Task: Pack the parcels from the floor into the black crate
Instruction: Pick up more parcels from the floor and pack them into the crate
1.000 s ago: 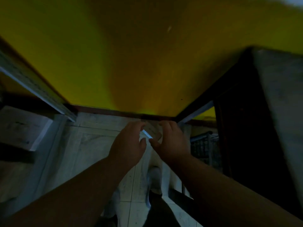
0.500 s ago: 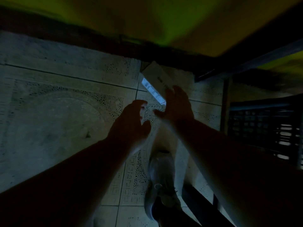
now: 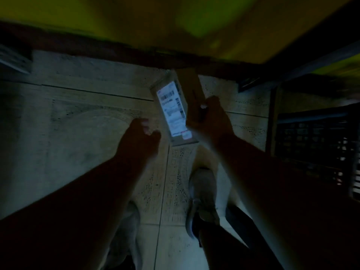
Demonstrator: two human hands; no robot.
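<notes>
The scene is dim. A long cardboard parcel (image 3: 173, 106) with a white shipping label on one face is held above the tiled floor. My right hand (image 3: 211, 117) grips its right side, fingers curled over the brown face. My left hand (image 3: 142, 137) hovers just left of the parcel's lower end with its fingers loosely curled, holding nothing. The black crate (image 3: 315, 152) with lattice walls stands at the right edge, partly hidden by my right arm.
Patterned pale floor tiles (image 3: 78, 133) spread out to the left. A yellow-green wall (image 3: 175, 22) with a dark skirting runs along the top. My shoes (image 3: 202, 191) stand below the parcel. A dark upright post (image 3: 272, 117) stands beside the crate.
My right hand has turned the parcel so the white label faces up and drawn it closer. My left hand has come off the parcel. The view has tilted down toward the floor.
</notes>
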